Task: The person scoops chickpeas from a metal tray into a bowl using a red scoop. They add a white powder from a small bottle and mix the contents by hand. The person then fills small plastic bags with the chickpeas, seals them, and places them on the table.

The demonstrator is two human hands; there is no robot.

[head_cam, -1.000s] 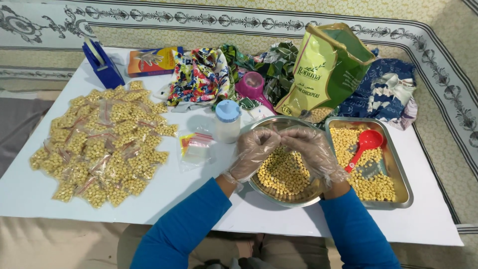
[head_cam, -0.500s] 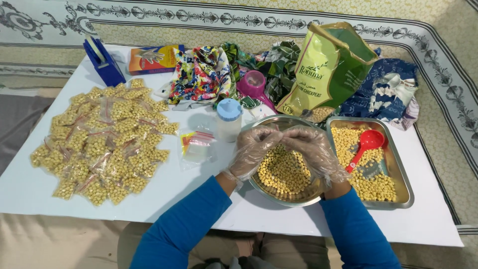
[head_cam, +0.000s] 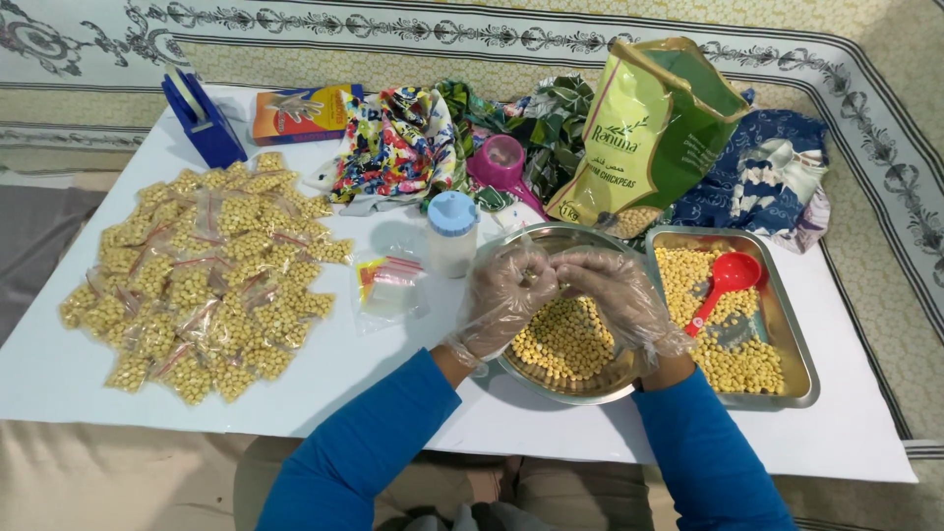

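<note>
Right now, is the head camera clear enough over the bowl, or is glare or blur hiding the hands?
Head view: even light, sharp; faint sheen on the gloved left hand and right hand; bright glints on the bowl rim; straight table edges bow slightly.

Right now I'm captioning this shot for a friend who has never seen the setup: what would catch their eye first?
Probably the heap of small filled bags of yellow chickpeas covering the table's left side. Next, the two gloved hands, left hand and right hand, meeting over the round steel bowl of chickpeas at centre. Behind it leans an open green bag.
</note>
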